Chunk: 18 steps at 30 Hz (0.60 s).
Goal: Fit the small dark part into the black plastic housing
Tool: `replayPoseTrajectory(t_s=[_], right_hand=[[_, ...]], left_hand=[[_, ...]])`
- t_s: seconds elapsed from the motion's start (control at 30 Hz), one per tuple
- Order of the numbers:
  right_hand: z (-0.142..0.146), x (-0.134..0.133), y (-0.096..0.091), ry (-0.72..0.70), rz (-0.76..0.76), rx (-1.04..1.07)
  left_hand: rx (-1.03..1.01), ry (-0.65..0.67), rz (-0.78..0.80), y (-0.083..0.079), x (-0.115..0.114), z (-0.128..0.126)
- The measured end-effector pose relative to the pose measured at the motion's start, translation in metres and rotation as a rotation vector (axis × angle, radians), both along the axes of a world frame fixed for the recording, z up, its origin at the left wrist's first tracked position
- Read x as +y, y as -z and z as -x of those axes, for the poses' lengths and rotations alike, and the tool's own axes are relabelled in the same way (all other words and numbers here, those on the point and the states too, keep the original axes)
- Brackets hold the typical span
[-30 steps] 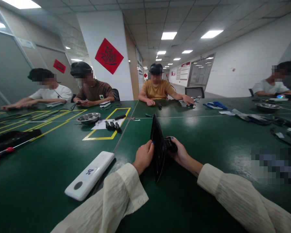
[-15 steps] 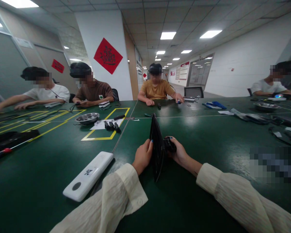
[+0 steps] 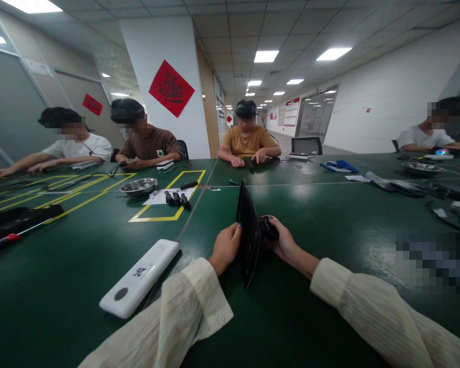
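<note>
A thin black panel stands nearly edge-on to me above the green table. My left hand is closed on its left side, thumb pressed against the face. On the other side, my right hand is wrapped round a dark, chunky black part that sits against the panel's back. Whether that part is fixed to the panel I cannot tell. The fingers behind the panel and the part are partly hidden. Left of my left forearm lies a white oblong device marked 26.
Several small black parts lie on white paper inside a yellow tape outline, beside a metal bowl. A red-handled screwdriver is at far left. Cables and bags lie at right. Several people sit around the table.
My hands and the black panel hold almost the same position. Across the table, a person's hand has come inward to a small dark object in front of them.
</note>
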State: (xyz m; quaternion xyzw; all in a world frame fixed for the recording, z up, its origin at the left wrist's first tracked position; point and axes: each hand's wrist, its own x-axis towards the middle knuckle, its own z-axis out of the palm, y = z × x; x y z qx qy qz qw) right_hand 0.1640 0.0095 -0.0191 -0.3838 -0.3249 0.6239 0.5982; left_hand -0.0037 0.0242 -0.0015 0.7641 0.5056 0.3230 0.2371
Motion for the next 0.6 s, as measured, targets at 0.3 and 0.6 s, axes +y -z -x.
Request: replayPoseTrajectory(t_s=[0.3,0.6], right_hand=[[0.0016,0.0009,-0.0017,0.018,0.010,0.009],[0.0012,-0.0008,-0.0031,0.033,0.024,-0.013]], left_hand=[[0.032,-0.094,0.015,-0.0007,-0.0018,-0.0018],[-0.041,-0.035,-0.040,0.0011,0.0002,0.0002]])
